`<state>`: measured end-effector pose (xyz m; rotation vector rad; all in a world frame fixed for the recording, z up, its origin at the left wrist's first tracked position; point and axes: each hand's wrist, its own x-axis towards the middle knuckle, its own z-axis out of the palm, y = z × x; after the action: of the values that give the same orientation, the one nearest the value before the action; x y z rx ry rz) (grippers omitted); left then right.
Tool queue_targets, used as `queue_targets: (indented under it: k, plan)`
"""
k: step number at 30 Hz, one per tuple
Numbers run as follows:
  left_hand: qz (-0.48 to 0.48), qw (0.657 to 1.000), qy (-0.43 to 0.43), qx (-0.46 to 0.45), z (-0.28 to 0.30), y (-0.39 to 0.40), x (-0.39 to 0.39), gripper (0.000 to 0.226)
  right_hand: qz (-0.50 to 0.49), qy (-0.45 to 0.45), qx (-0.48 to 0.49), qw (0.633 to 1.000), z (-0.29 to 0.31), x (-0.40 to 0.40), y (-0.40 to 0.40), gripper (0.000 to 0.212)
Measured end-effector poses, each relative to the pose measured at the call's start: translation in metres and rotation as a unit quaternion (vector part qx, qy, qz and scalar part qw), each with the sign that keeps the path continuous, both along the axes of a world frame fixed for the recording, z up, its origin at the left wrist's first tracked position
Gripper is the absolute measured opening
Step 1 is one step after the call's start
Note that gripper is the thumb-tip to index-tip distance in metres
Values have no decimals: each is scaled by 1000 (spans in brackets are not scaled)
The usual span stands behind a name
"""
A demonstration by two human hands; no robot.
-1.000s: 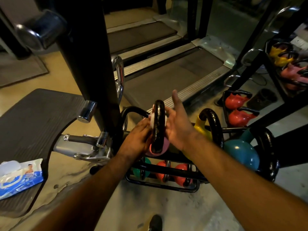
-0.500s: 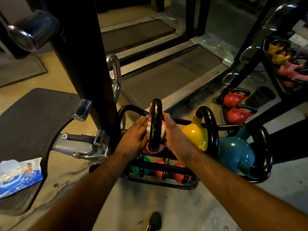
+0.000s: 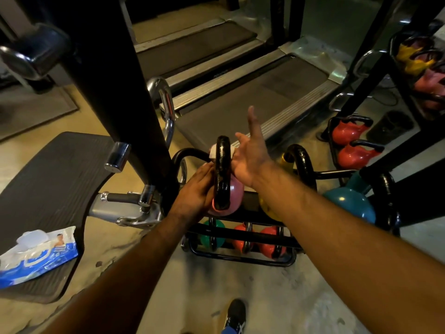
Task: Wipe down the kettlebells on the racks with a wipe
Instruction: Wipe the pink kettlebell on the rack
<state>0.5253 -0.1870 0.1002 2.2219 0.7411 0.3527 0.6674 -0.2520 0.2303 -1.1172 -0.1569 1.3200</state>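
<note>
A pink kettlebell (image 3: 237, 196) with a black handle (image 3: 222, 169) stands on the upper tier of a low black rack (image 3: 240, 260). A white wipe (image 3: 213, 153) is draped over the top of the handle and shows on both sides. My right hand (image 3: 250, 157) presses its palm against the handle's right side at the wipe, fingers straight and pointing up. My left hand (image 3: 195, 191) lies flat against the left side of the handle and bell; its fingertips are partly hidden behind the handle.
A yellow kettlebell (image 3: 286, 162) and a teal one (image 3: 349, 203) share the tier; green and red ones (image 3: 240, 239) sit below. A wipes pack (image 3: 38, 256) lies on a dark mat. A black machine column (image 3: 115, 92) stands left, treadmills (image 3: 240, 102) behind, and more red kettlebells (image 3: 346, 131) to the right.
My right hand slid up the handle and its fingers straightened upward. The wipe rose with it to the handle's top. My left hand stayed on the left side.
</note>
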Motion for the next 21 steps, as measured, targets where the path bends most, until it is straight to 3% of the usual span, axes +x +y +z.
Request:
queue_targets:
  k: [3,7,10,14,19,21]
  plan:
    - [-3,1000,-12,-9,3,-2,-1,52,45,-156,-20,986,-4,-11,-15,81]
    - [-23,999,-32,8,-6,3,-3,48,84,-242,5,967,-29,-14,-44,45]
    - [-36,999,-35,20,-17,9,-2,51,61,-245,-3,968,-52,-21,-50,50]
    - [-36,998,-58,-3,-19,10,-1,53,-16,-253,-47,966,-65,-33,-50,34]
    - [-40,997,-48,-41,-19,9,-1,60,70,-317,-87,942,-55,-33,-69,30]
    - [-21,992,-57,-111,-12,4,-1,63,93,-334,-93,933,-50,-31,-72,29]
